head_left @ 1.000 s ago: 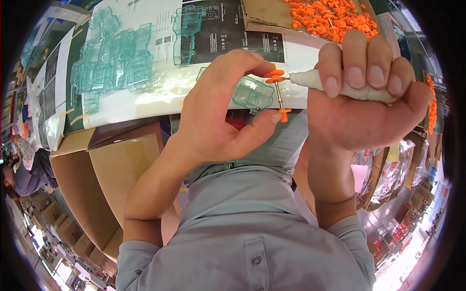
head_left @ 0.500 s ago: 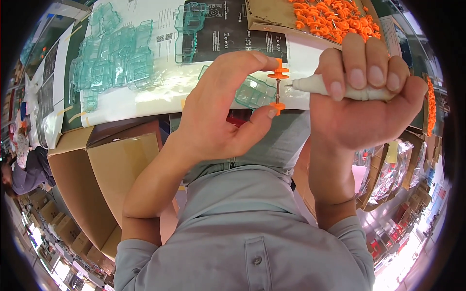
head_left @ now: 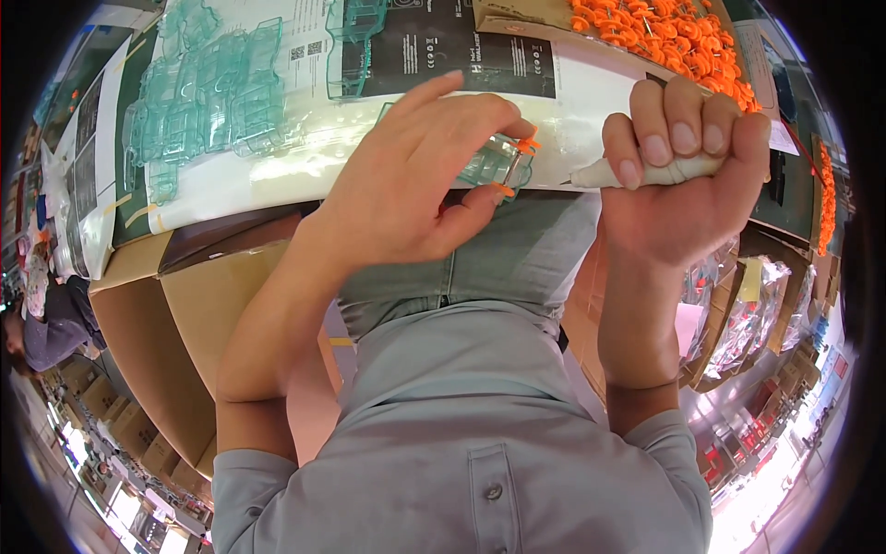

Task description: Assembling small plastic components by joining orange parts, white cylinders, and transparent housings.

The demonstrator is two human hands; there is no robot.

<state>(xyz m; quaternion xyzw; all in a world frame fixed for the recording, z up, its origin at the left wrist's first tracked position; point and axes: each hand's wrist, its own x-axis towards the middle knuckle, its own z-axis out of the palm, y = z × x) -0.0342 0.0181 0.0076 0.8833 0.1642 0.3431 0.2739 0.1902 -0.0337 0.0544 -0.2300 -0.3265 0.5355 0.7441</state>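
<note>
Between the thumb and fingers of my left hand (head_left: 415, 180) is a metal axle (head_left: 515, 166) with small orange wheels at its ends. It is at a clear teal plastic shell (head_left: 478, 168) lying by the table's near edge; whether it touches the shell I cannot tell. My left index finger is raised. My right hand (head_left: 678, 208) is wrapped round a white squeeze tube (head_left: 598, 174), its thin nozzle pointing left toward the axle, a little apart from it.
A stack of teal shells (head_left: 217, 106) lies on the left of the paper-covered table, another shell (head_left: 353, 46) farther back. At the back right a cardboard tray (head_left: 526, 23) holds many orange wheel pieces (head_left: 674, 42). Cardboard boxes (head_left: 208, 319) stand below the table at the left; another person (head_left: 69, 319) is beyond.
My left hand has carried the axle slightly left to the teal shell and tilted it. My right hand with the tube has shifted a little left and down.
</note>
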